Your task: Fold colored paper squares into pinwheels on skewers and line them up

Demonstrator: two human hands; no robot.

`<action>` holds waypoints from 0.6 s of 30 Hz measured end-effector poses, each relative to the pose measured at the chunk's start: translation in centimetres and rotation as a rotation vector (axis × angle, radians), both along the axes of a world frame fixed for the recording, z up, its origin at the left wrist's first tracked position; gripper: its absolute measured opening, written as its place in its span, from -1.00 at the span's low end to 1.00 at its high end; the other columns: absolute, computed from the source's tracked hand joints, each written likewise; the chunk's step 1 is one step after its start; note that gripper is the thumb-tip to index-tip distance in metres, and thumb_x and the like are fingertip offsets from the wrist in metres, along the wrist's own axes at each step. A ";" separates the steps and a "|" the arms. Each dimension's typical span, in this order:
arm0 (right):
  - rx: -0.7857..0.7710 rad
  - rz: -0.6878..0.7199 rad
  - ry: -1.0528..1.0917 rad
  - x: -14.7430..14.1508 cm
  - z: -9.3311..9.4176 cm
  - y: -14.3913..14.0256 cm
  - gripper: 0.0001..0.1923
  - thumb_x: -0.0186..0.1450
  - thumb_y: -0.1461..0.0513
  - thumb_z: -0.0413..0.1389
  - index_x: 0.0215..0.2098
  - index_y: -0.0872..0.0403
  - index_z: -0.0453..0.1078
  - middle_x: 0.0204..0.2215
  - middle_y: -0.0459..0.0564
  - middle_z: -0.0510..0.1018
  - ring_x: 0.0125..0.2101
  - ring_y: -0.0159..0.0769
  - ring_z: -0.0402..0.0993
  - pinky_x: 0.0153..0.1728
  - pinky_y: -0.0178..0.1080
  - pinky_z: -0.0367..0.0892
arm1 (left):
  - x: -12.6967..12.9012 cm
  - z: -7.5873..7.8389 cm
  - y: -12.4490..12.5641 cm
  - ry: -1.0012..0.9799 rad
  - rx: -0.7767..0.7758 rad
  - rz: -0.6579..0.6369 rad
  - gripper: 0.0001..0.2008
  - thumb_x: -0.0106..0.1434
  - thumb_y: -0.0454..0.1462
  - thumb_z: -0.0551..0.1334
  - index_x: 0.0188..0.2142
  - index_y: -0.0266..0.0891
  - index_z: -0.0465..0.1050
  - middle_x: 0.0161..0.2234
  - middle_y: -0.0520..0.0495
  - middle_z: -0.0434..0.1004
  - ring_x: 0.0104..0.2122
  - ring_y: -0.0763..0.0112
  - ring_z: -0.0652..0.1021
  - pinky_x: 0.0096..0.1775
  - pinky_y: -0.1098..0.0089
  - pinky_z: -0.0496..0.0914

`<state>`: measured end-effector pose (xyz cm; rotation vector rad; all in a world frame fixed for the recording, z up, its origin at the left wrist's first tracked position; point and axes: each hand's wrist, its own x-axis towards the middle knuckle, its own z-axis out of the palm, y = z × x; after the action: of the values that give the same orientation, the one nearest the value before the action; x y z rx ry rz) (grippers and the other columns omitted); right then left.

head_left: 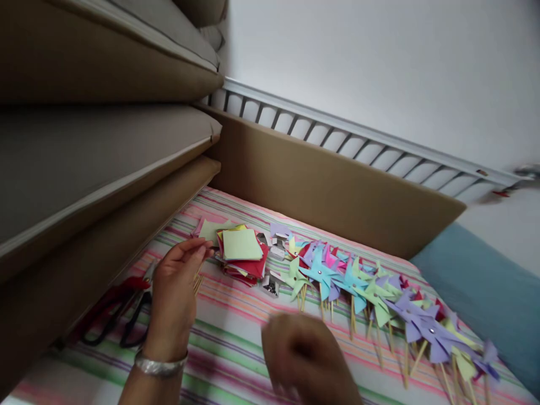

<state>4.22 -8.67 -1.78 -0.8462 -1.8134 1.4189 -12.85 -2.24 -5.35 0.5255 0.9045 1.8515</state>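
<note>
Fingers of the left hand (175, 287) pinch sticks (197, 283) beside the paper stack (241, 253), handy for assembly; right hand (307, 351) is blurred, grip unclear. Pinwheels (379, 292) line the bed (236, 343).

No readable text, label, brand, number or sign shows anywhere in the head view. The stack of coloured square paper sheets (241, 251) is blank on its visible faces, and the row of folded paper pinwheels on wooden sticks (371, 292) carries no print. The striped pink, green and white cloth (228, 337) bears only its stripes.
</note>
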 end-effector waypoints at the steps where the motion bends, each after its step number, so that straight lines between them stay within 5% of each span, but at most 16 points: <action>1: 0.027 -0.129 -0.033 -0.4 -1.1 2.1 -0.76 0.20 0.01 0.06 -0.48 -0.03 0.37 -0.58 -0.08 0.45 -0.54 -0.35 0.33 -0.53 -0.29 0.19 | 0.0 0.0 0.0 -0.002 0.002 0.004 -0.81 -0.02 -0.31 0.34 -0.35 -0.26 0.47 -0.37 0.02 0.56 -0.35 0.48 0.53 -0.18 0.41 0.37; 2: 0.121 -0.358 -0.159 -0.8 -2.1 4.3 -0.78 0.19 0.07 0.09 -0.52 0.01 0.34 -0.59 -0.10 0.43 -0.55 -0.37 0.31 -0.50 -0.30 0.19 | 0.0 0.0 0.0 -0.003 0.001 0.008 -0.81 -0.03 -0.31 0.34 -0.36 -0.26 0.47 -0.37 0.01 0.56 -0.36 0.47 0.53 -0.18 0.40 0.37; 4: 0.303 -0.509 -0.452 -1.4 -4.1 8.4 -0.84 0.16 0.16 0.14 -0.52 0.04 0.34 -0.57 -0.10 0.43 -0.50 -0.34 0.33 -0.43 -0.28 0.22 | 0.1 -0.1 0.1 -0.001 -0.001 0.012 -0.82 -0.03 -0.31 0.34 -0.37 -0.26 0.48 -0.38 0.01 0.56 -0.36 0.45 0.53 -0.18 0.39 0.37; 7: 0.635 -0.412 -0.760 -1.8 -6.0 12.6 -0.92 0.12 0.22 0.21 -0.41 0.07 0.44 -0.35 0.02 0.53 -0.23 -0.19 0.37 -0.18 -0.19 0.23 | 0.1 -0.2 0.1 0.010 -0.001 0.004 -0.83 -0.02 -0.30 0.34 -0.37 -0.24 0.48 -0.37 0.02 0.56 -0.36 0.45 0.53 -0.19 0.38 0.37; 9: 0.745 -0.334 -0.866 -1.9 -6.7 13.9 -0.78 0.11 0.24 0.22 -0.24 0.07 0.47 -0.15 0.07 0.51 -0.08 -0.13 0.33 -0.05 -0.14 0.17 | 0.1 -0.3 0.1 0.016 -0.002 -0.001 -0.84 -0.01 -0.30 0.33 -0.37 -0.22 0.48 -0.38 0.03 0.56 -0.37 0.47 0.52 -0.19 0.40 0.36; 18: 0.745 -0.292 -0.938 -1.0 -7.8 14.1 -0.81 0.23 0.31 0.07 -0.28 0.00 0.52 -0.19 -0.01 0.56 -0.15 -0.25 0.41 -0.13 -0.26 0.21 | 0.0 -0.3 0.1 0.016 0.000 0.004 -0.85 -0.02 -0.30 0.33 -0.39 -0.25 0.48 -0.40 0.02 0.56 -0.38 0.46 0.53 -0.20 0.38 0.37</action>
<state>3.25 5.38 -9.55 -1.3781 -2.4664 0.0349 -12.88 -2.14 -5.69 0.5394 0.9164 1.8535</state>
